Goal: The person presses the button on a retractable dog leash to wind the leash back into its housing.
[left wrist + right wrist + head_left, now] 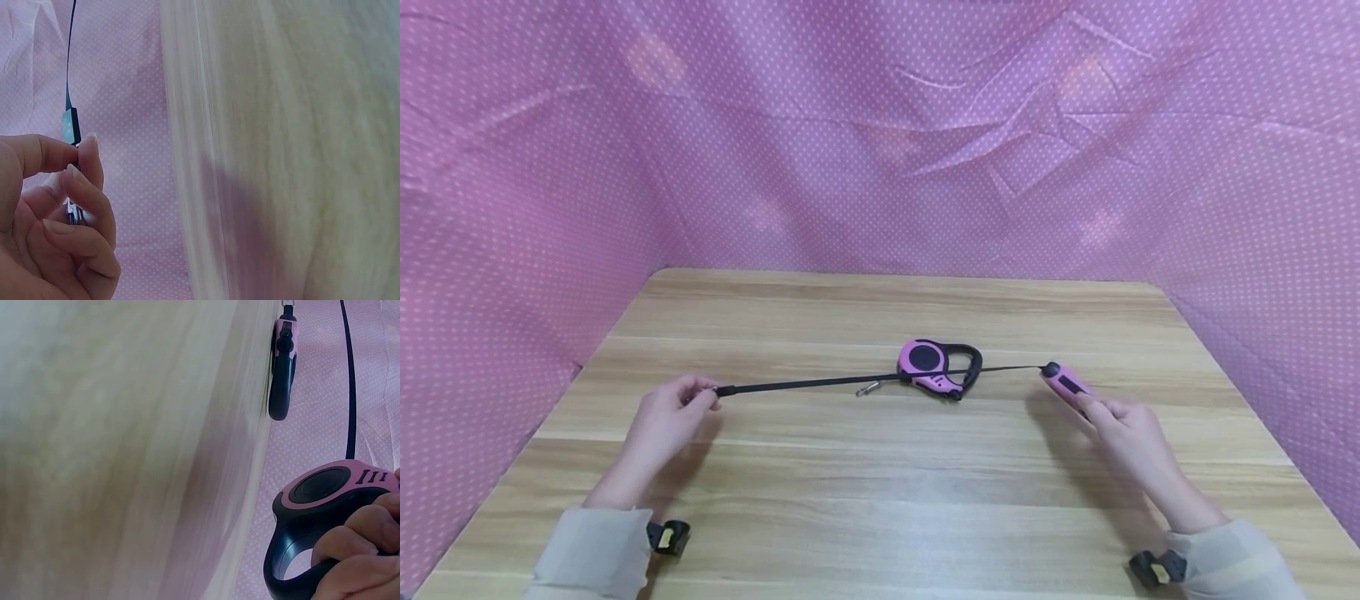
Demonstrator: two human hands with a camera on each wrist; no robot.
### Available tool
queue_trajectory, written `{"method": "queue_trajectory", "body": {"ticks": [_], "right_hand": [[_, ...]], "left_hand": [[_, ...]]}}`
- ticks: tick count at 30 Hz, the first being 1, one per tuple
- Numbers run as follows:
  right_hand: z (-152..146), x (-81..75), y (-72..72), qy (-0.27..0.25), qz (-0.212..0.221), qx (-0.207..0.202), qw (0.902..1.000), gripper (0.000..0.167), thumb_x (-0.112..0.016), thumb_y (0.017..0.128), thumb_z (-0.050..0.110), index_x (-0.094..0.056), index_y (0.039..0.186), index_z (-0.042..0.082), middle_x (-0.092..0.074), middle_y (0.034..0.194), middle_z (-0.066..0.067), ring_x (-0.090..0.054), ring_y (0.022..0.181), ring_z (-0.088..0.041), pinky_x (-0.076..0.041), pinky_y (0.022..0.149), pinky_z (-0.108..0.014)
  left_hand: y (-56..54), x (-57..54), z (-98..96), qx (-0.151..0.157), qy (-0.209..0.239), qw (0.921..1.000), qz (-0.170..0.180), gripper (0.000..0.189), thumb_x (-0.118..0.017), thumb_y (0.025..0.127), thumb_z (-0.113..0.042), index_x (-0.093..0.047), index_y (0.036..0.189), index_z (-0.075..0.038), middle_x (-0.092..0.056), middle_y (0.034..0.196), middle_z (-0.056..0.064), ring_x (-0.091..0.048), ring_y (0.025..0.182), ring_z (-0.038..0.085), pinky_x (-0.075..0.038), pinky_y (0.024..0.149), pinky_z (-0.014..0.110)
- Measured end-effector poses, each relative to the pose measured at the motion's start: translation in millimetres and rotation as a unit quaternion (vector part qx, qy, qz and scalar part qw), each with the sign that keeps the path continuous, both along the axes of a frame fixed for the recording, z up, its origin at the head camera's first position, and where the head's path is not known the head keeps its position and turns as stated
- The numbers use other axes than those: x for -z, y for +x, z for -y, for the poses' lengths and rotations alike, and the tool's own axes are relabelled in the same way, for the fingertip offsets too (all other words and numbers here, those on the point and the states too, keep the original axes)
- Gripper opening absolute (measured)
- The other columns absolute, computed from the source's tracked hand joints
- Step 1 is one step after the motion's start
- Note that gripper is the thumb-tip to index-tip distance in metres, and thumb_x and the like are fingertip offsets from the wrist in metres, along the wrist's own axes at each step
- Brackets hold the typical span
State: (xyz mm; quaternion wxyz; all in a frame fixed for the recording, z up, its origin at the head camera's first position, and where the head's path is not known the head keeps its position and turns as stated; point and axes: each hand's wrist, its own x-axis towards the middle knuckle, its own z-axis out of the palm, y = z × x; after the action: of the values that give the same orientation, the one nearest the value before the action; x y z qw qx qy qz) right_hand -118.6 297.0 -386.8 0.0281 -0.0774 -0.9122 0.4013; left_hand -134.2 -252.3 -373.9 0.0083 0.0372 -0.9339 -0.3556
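Note:
My right hand [1126,433] grips a pink and black retractable dog leash [319,485] by its looped handle, raised over the table. From its front a black strap [816,383] runs out to the left, stretched nearly straight. At the strap's far end, my left hand [667,417] pinches the metal clip [75,214], mostly hidden by the fingers. Just above those fingers shows a dark sleeve [71,126] on the strap. A second pink and black retractable leash [925,358] lies on the table between the hands, with the stretched strap passing across it in the head view.
The second leash's metal clip [868,388] rests on the wood-grain table [880,500], left of its casing. Pink dotted cloth [880,150] hangs behind the table and along both sides. Each sleeve carries a small black device [670,537] at the wrist.

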Motion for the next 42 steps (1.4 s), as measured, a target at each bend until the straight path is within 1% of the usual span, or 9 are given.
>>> {"method": "queue_trajectory", "body": {"ticks": [4, 9, 17, 20, 24, 26, 29, 35, 42], "right_hand": [[1.4, 1.4, -0.4, -0.003, 0.008, 0.004, 1.0, 0.056, -0.051, 0.1, 0.045, -0.046, 0.056, 0.011, -0.042, 0.05, 0.006, -0.04, 0.048, -0.011, -0.035, 0.043, -0.029], [3.6, 2.2, -0.6, 0.003, 0.009, 0.001, 1.0, 0.055, -0.052, 0.1, 0.044, -0.046, 0.055, 0.012, -0.042, 0.05, 0.006, -0.041, 0.048, -0.012, -0.035, 0.043, -0.029], [7.8, 1.0, -1.3, -0.002, 0.017, -0.009, 0.9998, 0.055, -0.051, 0.1, 0.043, -0.057, 0.063, 0.003, -0.044, 0.052, 0.005, -0.041, 0.05, -0.012, -0.035, 0.044, -0.029], [8.6, 0.5, -1.3, -0.007, 0.031, -0.008, 0.9994, 0.057, -0.05, 0.1, 0.047, -0.055, 0.062, 0.004, -0.046, 0.054, 0.003, -0.042, 0.051, -0.012, -0.035, 0.044, -0.029], [10.1, 1.1, -0.2, -0.012, 0.033, -0.008, 0.9993, 0.058, -0.05, 0.099, 0.05, -0.061, 0.067, 0.003, -0.054, 0.058, -0.001, -0.045, 0.053, -0.013, -0.039, 0.046, -0.029], [10.7, 1.3, 0.3, -0.017, 0.035, -0.009, 0.9992, 0.059, -0.05, 0.099, 0.051, -0.062, 0.069, 0.001, -0.055, 0.058, -0.002, -0.045, 0.053, -0.013, -0.039, 0.046, -0.029], [11.3, 1.4, 0.2, -0.022, 0.04, -0.009, 0.9989, 0.059, -0.051, 0.099, 0.051, -0.064, 0.071, 0.0, -0.052, 0.057, 0.0, -0.044, 0.052, -0.012, -0.038, 0.045, -0.029], [12.2, 1.9, 0.6, -0.018, 0.036, -0.018, 0.999, 0.057, -0.051, 0.099, 0.048, -0.066, 0.076, -0.002, -0.048, 0.056, 0.003, -0.042, 0.051, -0.011, -0.036, 0.043, -0.028], [16.8, 3.1, 2.0, -0.017, 0.017, -0.026, 0.9994, 0.052, -0.055, 0.099, 0.042, -0.058, 0.065, 0.003, -0.041, 0.053, 0.007, -0.039, 0.049, -0.01, -0.034, 0.043, -0.027]], "left_hand": [[0.8, 1.0, -0.3, 0.001, 0.0, 1.0, 0.009, 0.029, -0.046, 0.102, -0.023, -0.064, 0.114, -0.004, -0.069, 0.103, 0.013, -0.056, 0.081, 0.021, -0.045, 0.063, 0.029], [1.3, 2.5, -0.2, 0.003, 0.004, 0.9999, 0.013, 0.029, -0.045, 0.102, -0.022, -0.063, 0.115, -0.004, -0.068, 0.102, 0.015, -0.055, 0.08, 0.021, -0.045, 0.06, 0.028], [1.6, 1.9, -1.0, 0.002, 0.003, 0.9999, 0.012, 0.029, -0.046, 0.102, -0.023, -0.063, 0.116, -0.004, -0.068, 0.103, 0.015, -0.055, 0.08, 0.021, -0.045, 0.06, 0.029], [1.3, 1.7, -1.3, 0.002, 0.007, 0.9999, 0.009, 0.029, -0.047, 0.101, -0.023, -0.063, 0.116, -0.004, -0.068, 0.104, 0.015, -0.054, 0.072, 0.018, -0.045, 0.055, 0.029], [1.2, 2.1, -1.6, 0.0, 0.016, 0.9998, 0.01, 0.028, -0.048, 0.101, -0.023, -0.063, 0.116, -0.005, -0.068, 0.102, 0.016, -0.047, 0.056, 0.013, -0.043, 0.046, 0.029], [1.0, 2.3, -1.4, 0.0, 0.017, 0.9998, 0.01, 0.027, -0.049, 0.101, -0.023, -0.064, 0.115, -0.005, -0.067, 0.099, 0.016, -0.045, 0.052, 0.012, -0.042, 0.044, 0.029], [0.6, 2.7, -0.9, -0.001, 0.016, 0.9998, 0.009, 0.028, -0.048, 0.101, -0.024, -0.064, 0.115, -0.005, -0.067, 0.096, 0.016, -0.044, 0.051, 0.012, -0.041, 0.044, 0.03], [0.4, 2.2, -0.7, 0.0, 0.016, 0.9998, 0.008, 0.028, -0.048, 0.101, -0.024, -0.064, 0.114, -0.005, -0.067, 0.102, 0.016, -0.045, 0.052, 0.013, -0.042, 0.044, 0.03], [-0.1, 1.8, -2.9, -0.001, 0.016, 0.9999, 0.004, 0.027, -0.049, 0.101, -0.023, -0.064, 0.114, -0.005, -0.068, 0.099, 0.016, -0.045, 0.051, 0.012, -0.042, 0.044, 0.03]]}}
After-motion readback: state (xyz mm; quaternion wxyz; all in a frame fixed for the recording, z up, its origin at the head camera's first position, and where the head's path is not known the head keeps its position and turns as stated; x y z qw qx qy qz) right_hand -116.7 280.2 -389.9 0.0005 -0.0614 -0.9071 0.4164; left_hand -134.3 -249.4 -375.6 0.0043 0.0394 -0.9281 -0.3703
